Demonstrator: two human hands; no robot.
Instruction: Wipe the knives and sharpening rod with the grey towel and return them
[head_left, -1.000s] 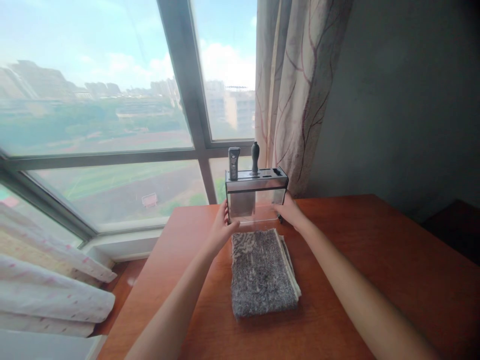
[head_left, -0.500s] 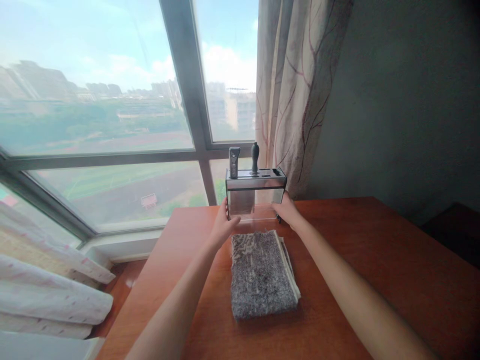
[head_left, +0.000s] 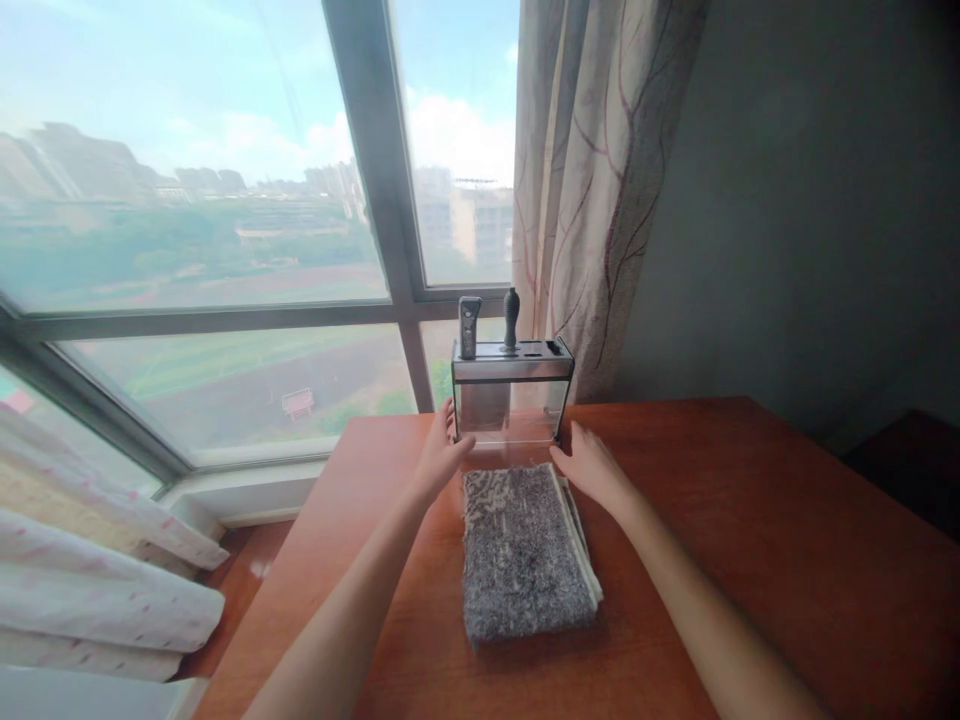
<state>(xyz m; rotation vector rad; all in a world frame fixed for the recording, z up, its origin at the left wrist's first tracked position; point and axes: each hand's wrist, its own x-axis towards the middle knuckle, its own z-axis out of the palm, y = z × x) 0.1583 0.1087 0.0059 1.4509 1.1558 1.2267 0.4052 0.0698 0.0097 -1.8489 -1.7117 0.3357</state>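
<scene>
The knife block (head_left: pixel 512 392) is touched at its near left corner by the open left hand (head_left: pixel 439 460). The right hand (head_left: pixel 592 465), open and empty, is held just beside the block's near right corner. A folded grey towel (head_left: pixel 521 545) is seen on the tabletop (head_left: pixel 750 520) between both hands.

On the table (head_left: pixel 750 520), the knife block (head_left: pixel 512 392) stands behind the folded towel (head_left: pixel 521 550).

We are looking at a high-rise home, with a patterned curtain (head_left: pixel 592 170) hanging beside a large window (head_left: pixel 225 200), and a knife block (head_left: pixel 512 390) standing on a wooden counter (head_left: pixel 750 520).
</scene>
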